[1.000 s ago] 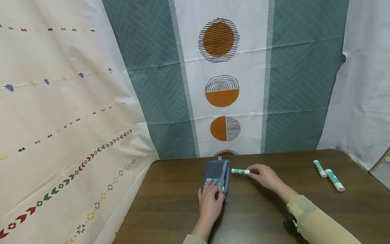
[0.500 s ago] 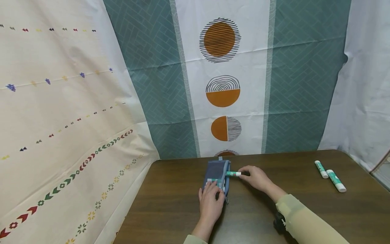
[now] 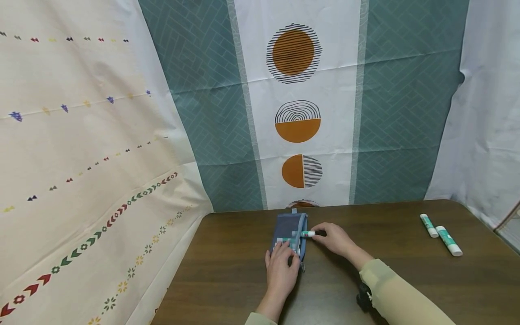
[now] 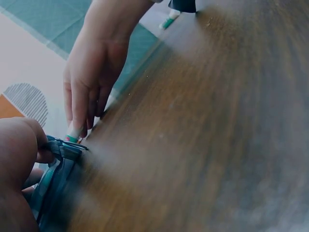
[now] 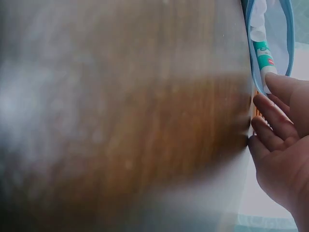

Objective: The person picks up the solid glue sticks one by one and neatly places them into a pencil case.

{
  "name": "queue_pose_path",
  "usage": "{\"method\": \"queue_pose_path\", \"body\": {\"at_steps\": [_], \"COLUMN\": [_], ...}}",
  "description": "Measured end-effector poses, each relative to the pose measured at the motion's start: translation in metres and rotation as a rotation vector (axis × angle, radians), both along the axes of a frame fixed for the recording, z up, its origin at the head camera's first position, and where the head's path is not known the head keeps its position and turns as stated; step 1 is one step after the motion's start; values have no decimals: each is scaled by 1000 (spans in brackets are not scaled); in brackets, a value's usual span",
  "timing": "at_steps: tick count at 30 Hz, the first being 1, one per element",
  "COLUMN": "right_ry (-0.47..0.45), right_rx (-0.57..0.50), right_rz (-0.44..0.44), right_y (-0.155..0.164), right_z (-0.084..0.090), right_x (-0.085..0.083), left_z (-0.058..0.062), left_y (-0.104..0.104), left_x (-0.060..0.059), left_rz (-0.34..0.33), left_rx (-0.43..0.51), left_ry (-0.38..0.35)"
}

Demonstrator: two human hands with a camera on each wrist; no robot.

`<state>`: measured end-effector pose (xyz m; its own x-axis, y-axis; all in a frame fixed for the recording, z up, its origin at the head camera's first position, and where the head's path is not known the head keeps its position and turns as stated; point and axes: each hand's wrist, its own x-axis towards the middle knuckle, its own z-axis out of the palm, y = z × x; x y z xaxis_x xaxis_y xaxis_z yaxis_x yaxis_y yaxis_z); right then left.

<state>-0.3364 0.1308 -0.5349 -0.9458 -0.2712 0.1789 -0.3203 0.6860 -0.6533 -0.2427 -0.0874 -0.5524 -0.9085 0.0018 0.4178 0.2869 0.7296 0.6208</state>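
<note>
A grey-blue zip pouch [image 3: 289, 225] with a see-through front lies on the table, its right side unzipped. My left hand [image 3: 281, 269] holds its lower part; in the left wrist view, fingers and thumb grip the edge by the opening. My right hand [image 3: 335, 240] pinches the white end of a green-and-white glue stick [image 3: 308, 234] between thumb and finger. Most of that stick is inside the pouch, with the end at the opening. In the right wrist view, white ends of other sticks [image 5: 257, 19] show deeper in the pouch [image 5: 291, 34].
Two more green-and-white glue sticks lie at the table's right: a smaller one [image 3: 429, 225] and a larger one [image 3: 448, 241]. The brown wooden table [image 3: 227, 253] meets a patterned cloth [image 3: 219, 189] at its back edge. A dark device [image 3: 364, 297] is on the right wrist.
My right hand has moved left, carrying the glue stick from beside the pouch into its opening. My left hand stays on the pouch.
</note>
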Motion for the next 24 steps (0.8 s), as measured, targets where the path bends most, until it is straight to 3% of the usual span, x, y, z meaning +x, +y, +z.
{"method": "queue_pose_path", "body": {"at_steps": [24], "right_ry": [18], "right_rx": [2], "right_rz": [-29], "right_y": [-28], "right_z": [0], "right_x": [3], "left_z": [1], "left_y": [-1], "left_x": [-1], "left_rz": [-8], "left_rx": [4], "left_ry": [-41]}}
